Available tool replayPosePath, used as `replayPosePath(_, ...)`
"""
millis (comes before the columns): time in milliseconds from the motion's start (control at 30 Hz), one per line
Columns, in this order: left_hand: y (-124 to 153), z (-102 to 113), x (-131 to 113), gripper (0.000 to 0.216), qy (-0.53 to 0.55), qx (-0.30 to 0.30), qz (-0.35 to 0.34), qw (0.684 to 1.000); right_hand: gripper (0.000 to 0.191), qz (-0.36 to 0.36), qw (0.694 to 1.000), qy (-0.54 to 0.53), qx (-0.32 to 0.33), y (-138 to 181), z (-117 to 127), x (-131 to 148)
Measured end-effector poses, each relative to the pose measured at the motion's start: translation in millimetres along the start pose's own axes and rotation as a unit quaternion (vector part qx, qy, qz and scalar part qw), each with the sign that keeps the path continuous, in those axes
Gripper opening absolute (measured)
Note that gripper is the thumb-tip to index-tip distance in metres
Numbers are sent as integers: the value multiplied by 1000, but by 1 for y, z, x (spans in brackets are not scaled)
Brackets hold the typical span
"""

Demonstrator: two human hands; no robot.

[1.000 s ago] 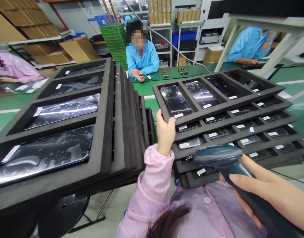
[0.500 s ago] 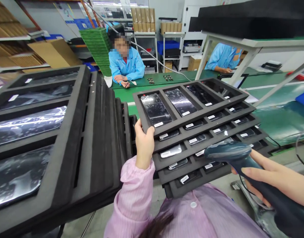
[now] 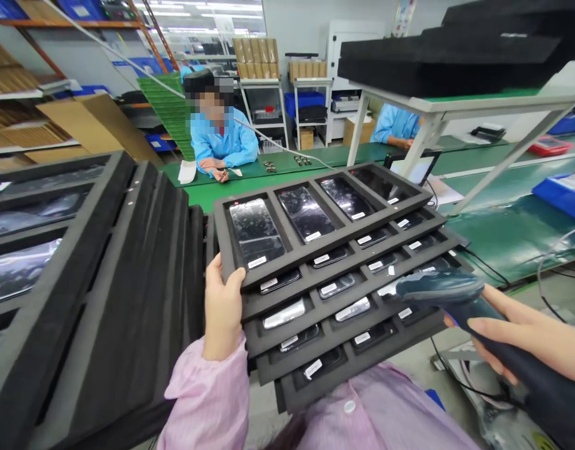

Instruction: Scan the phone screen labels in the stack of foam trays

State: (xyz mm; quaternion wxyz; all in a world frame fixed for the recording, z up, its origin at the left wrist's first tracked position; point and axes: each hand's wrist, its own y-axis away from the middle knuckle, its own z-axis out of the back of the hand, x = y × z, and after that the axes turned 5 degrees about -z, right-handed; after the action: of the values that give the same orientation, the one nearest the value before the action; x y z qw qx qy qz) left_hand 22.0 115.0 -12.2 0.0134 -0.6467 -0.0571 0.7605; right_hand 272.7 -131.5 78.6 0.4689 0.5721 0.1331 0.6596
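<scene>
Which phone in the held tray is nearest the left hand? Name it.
The leftmost phone, just beyond the left hand; the other three phones lie farther right.

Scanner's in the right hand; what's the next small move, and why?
I'd probably ease the scanner in the right hand leftward, toward the white label at the near end of the leftmost device in the held top tray. The left hand grips that tray's near left corner, the label faces up uncovered, and the scanner's head points left, apart from it.
</scene>
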Motion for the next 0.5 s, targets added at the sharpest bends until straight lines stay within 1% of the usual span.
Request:
replayPosePath(33,0,0,0,53,2,-2,8,1000,59,-1,1000,1,2,-3,4,-1)
replayPosePath(133,0,-1,1,53,3,-11,25,1000,69,0,999,9,34,-9,8,-2)
replayPosePath(233,0,-2,-2,54,0,-19,39,999,71,19,999,-6,44,-10,10,-1)
replayPosePath(333,4,-4,-9,47,-10,-24,52,998,71,17,998,-24,46,-10,18,-3)
replayPosePath(433,8,-6,-16,40,-19,-29,64,997,66,19,996,-22,85,-16,30,-9)
replayPosePath(500,9,-7,-19,46,-18,-39,73,996,67,35,991,-8,127,-23,38,-14)
